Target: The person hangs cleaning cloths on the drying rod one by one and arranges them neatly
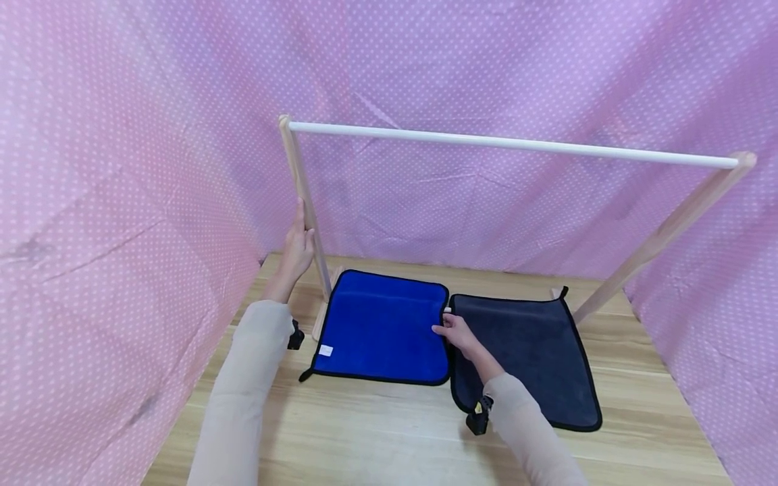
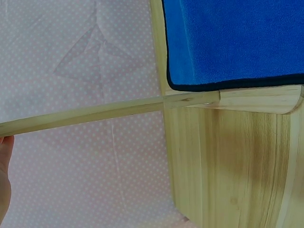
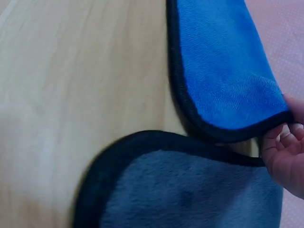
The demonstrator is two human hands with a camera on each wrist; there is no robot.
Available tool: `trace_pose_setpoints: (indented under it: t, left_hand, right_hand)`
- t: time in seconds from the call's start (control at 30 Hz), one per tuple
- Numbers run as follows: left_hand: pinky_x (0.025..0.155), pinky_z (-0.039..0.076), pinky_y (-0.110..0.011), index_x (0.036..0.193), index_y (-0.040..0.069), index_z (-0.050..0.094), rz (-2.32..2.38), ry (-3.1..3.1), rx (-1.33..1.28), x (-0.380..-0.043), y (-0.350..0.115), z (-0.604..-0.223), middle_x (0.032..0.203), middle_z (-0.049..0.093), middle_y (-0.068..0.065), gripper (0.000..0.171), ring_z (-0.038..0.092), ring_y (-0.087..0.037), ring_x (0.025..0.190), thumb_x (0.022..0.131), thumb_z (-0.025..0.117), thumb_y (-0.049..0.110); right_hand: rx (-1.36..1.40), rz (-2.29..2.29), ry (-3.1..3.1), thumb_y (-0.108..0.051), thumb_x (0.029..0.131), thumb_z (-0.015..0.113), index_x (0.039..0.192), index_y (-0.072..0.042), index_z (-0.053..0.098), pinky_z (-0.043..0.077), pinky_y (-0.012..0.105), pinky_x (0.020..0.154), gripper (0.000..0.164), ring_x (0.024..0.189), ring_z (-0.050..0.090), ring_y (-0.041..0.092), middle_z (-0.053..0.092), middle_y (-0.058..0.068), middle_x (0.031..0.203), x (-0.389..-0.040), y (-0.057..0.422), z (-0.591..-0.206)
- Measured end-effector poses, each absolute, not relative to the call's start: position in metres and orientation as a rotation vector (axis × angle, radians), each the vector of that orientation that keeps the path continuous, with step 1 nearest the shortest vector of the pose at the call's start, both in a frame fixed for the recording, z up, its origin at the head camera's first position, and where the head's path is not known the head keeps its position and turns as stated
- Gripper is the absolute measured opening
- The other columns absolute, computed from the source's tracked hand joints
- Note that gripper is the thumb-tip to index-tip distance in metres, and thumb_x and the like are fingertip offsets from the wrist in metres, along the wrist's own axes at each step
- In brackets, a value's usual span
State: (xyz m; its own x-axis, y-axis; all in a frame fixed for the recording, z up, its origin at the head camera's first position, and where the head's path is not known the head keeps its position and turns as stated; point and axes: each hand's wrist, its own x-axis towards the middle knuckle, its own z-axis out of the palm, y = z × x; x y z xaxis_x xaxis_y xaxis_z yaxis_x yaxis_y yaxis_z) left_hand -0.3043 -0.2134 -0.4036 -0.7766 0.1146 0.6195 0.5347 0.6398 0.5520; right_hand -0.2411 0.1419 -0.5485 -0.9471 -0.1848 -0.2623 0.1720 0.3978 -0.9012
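A blue towel (image 1: 385, 331) with black edging lies flat on the wooden surface, with a small white label and a black loop at its near left corner. My right hand (image 1: 458, 334) pinches the towel's right edge between thumb and fingers; that edge is slightly lifted in the right wrist view. Beside it, a dark grey towel (image 1: 529, 358) lies partly under my right forearm. My left hand (image 1: 298, 250) rests against the left wooden post (image 1: 310, 209) of a rack, fingers pointing up along it. Only the edge of that hand (image 2: 4, 175) shows in the left wrist view.
A white bar (image 1: 510, 142) spans the rack above both towels, joined to a slanting right post (image 1: 662, 236). The left post's wooden foot (image 2: 261, 99) sits by the blue towel's edge. Pink dotted cloth (image 1: 425, 67) surrounds the wooden surface (image 1: 352, 432) at the back and sides.
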Motion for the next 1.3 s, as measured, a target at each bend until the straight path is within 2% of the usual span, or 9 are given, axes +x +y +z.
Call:
trace_pose_setpoints:
  t: [0.1,0.4,0.63,0.73,0.87,1.0,1.07,1.17,1.3]
  left_hand:
    - [0.091,0.039,-0.055,0.144,-0.001,0.003,-1.021,-2.318,-0.485,-0.303,-0.213,-0.404,0.133,0.031,-0.039,0.06,0.044,-0.049,0.11,0.094,0.037,-0.004]
    - [0.091,0.039,-0.054,0.144,-0.002,0.005,-1.012,-2.309,-0.477,-0.305,-0.214,-0.404,0.132,0.033,-0.038,0.06,0.045,-0.048,0.109,0.094,0.038,-0.005]
    - [0.087,0.042,-0.054,0.144,-0.002,0.006,-1.009,-2.304,-0.452,-0.305,-0.214,-0.404,0.125,0.039,-0.039,0.059,0.048,-0.048,0.102,0.094,0.038,-0.004]
    - [0.088,0.042,-0.054,0.144,0.001,0.004,-1.03,-2.311,-0.451,-0.304,-0.213,-0.403,0.128,0.037,-0.039,0.061,0.047,-0.049,0.106,0.094,0.037,-0.005]
    - [0.09,0.041,-0.054,0.145,0.002,0.003,-1.031,-2.304,-0.466,-0.305,-0.212,-0.403,0.131,0.034,-0.038,0.061,0.046,-0.049,0.109,0.094,0.037,-0.004]
    - [0.089,0.042,-0.055,0.145,0.005,0.0,-1.022,-2.306,-0.498,-0.306,-0.213,-0.403,0.133,0.031,-0.039,0.064,0.045,-0.05,0.109,0.094,0.036,-0.004]
    - [0.088,0.042,-0.055,0.145,0.008,-0.002,-1.021,-2.313,-0.513,-0.306,-0.214,-0.404,0.134,0.028,-0.039,0.064,0.045,-0.051,0.109,0.094,0.035,-0.004]
    - [0.089,0.042,-0.055,0.145,0.01,-0.005,-1.029,-2.323,-0.526,-0.307,-0.214,-0.404,0.136,0.024,-0.039,0.065,0.043,-0.051,0.111,0.095,0.034,-0.004]
    - [0.088,0.043,-0.054,0.145,0.009,-0.004,-1.038,-2.339,-0.505,-0.306,-0.215,-0.404,0.135,0.026,-0.039,0.066,0.045,-0.051,0.11,0.094,0.035,-0.005]
  right_hand:
    - [-0.154,-1.595,2.33,-0.013,0.091,0.056,0.075,-0.003,0.041,0.036,0.026,0.053,0.023,0.052,0.039,0.016,0.033,-0.001,0.058,-0.243,0.141,-0.541]
    - [-0.539,-1.652,2.302,-0.007,0.093,0.049,0.069,0.001,0.031,0.029,0.022,0.049,0.031,0.047,0.031,0.01,0.029,0.001,0.057,-0.241,0.13,-0.48]
    - [-0.636,-1.641,2.342,-0.005,0.095,0.045,0.111,0.018,0.05,0.04,0.024,0.077,0.028,0.08,0.046,0.007,0.053,0.017,0.093,-0.232,0.118,-0.43]
    - [-0.721,-1.656,2.329,-0.002,0.094,0.045,0.112,0.018,0.051,0.038,0.02,0.067,0.027,0.06,0.041,0.003,0.047,0.01,0.074,-0.235,0.118,-0.417]
    - [-0.871,-1.662,2.361,0.003,0.092,0.046,0.104,0.017,0.056,0.037,0.016,0.06,0.021,0.055,0.04,0.001,0.045,0.003,0.066,-0.243,0.12,-0.407]
    - [-0.968,-1.613,2.425,0.004,0.09,0.049,0.101,0.014,0.059,0.043,0.021,0.065,0.018,0.069,0.053,0.01,0.055,0.015,0.071,-0.255,0.123,-0.402]
    - [-0.985,-1.571,2.473,0.003,0.09,0.051,0.109,0.014,0.059,0.048,0.03,0.08,0.023,0.09,0.06,0.021,0.062,0.025,0.093,-0.256,0.126,-0.395]
    - [-0.977,-1.522,2.533,0.002,0.088,0.054,0.118,0.013,0.052,0.037,0.045,0.098,0.032,0.12,0.043,0.035,0.049,0.029,0.123,-0.257,0.129,-0.384]
    - [-0.983,-1.487,2.573,0.002,0.088,0.055,0.119,0.012,0.053,0.035,0.049,0.099,0.033,0.121,0.042,0.038,0.049,0.028,0.124,-0.26,0.134,-0.369]
